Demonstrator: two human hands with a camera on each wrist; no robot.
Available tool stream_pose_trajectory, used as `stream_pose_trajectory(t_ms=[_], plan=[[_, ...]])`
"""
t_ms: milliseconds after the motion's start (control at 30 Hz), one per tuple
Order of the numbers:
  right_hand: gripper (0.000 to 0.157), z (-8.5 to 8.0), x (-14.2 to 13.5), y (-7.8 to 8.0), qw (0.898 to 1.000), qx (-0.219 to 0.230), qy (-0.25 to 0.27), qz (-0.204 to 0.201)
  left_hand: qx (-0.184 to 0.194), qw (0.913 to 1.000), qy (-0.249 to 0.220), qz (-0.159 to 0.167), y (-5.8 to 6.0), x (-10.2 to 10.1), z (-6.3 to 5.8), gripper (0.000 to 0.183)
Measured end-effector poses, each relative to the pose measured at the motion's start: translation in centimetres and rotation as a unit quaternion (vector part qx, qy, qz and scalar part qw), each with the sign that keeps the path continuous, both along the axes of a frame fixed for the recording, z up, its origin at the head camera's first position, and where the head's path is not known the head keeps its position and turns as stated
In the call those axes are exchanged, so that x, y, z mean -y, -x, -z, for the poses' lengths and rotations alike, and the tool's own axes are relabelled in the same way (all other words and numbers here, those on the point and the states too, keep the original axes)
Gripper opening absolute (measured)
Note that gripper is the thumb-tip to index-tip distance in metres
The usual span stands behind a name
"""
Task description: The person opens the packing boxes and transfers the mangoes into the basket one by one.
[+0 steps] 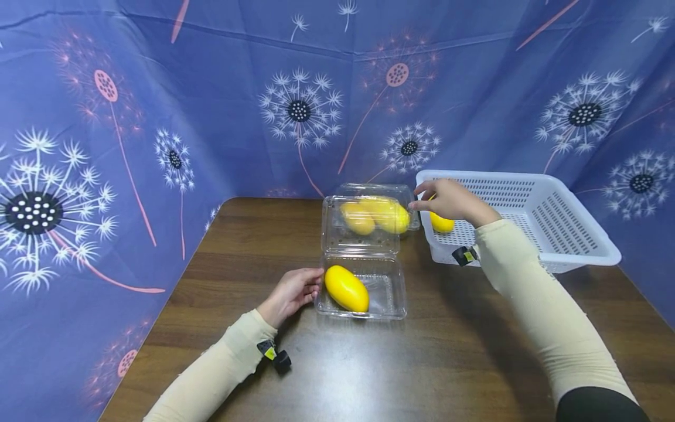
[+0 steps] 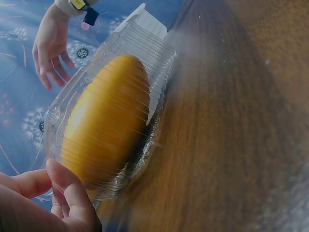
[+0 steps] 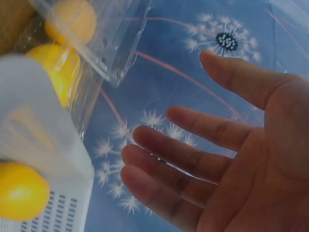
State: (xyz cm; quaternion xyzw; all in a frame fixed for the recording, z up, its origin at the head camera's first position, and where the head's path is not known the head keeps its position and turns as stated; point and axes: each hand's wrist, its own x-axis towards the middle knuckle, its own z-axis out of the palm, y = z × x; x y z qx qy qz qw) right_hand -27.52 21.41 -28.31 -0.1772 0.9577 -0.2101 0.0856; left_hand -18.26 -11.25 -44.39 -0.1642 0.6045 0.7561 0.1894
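Observation:
A clear plastic clamshell box (image 1: 387,293) stands with its lid raised, one yellow mango-like fruit (image 1: 346,288) lying in the left of its base. My left hand (image 1: 293,293) pinches the box's left rim between thumb and fingertips; the left wrist view shows this grip (image 2: 58,193) close beside the fruit. Over the left rim of a white basket (image 1: 572,258), my right hand (image 1: 450,199) is raised with fingers spread and nothing held, as the right wrist view shows (image 3: 241,150). Below it, another yellow fruit (image 1: 442,223) lies in the basket, partly hidden by the hand.
Behind the raised lid is a second clear box (image 1: 413,218) with several yellow fruits (image 1: 392,215), seen through the plastic. Both stand on a brown wooden table (image 1: 253,246). A blue dandelion-print cloth (image 1: 221,117) hangs directly behind the table.

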Motion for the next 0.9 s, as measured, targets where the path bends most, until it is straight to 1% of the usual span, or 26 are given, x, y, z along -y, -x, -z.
stream_pose_trajectory(t_ms=[133,233,300,367,467,500,567,700,900], plan=[[0.05,0.3,0.7,-0.9,1.0,-0.005,0.001,-0.015,0.003,1.0,0.0,0.0,0.0,0.0,0.2,0.006],[0.049,0.6,1.2,-1.5,1.0,-0.006,0.002,-0.023,-0.009,0.9999,-0.002,0.007,-0.1,0.0,0.1,0.007],[0.048,0.8,1.5,-1.9,1.0,-0.009,0.005,-0.028,-0.022,0.9995,-0.014,0.018,-0.4,0.2,0.1,0.009],[0.047,1.0,1.8,-2.2,0.999,-0.014,0.014,-0.032,-0.025,0.9994,-0.016,0.02,-0.5,0.2,0.1,0.009],[0.047,1.3,2.1,-2.7,0.999,-0.02,0.03,-0.035,-0.02,0.9995,-0.015,0.017,-0.5,0.0,0.0,0.009],[0.047,1.5,2.2,-2.8,0.999,-0.021,0.034,-0.034,-0.014,0.9998,-0.007,0.01,-0.4,-0.1,-0.1,0.008],[0.048,1.7,2.5,-3.0,0.999,-0.017,0.039,-0.032,-0.008,0.9999,-0.004,0.008,-0.4,-0.2,-0.1,0.007],[0.049,2.2,3.1,-3.5,0.999,-0.005,0.041,-0.025,-0.008,0.9999,-0.005,0.009,-0.4,-0.2,-0.1,0.006],[0.047,2.6,4.0,-4.2,0.999,-0.003,0.038,-0.031,-0.009,0.9999,-0.005,0.009,-0.5,-0.3,-0.1,0.008]])
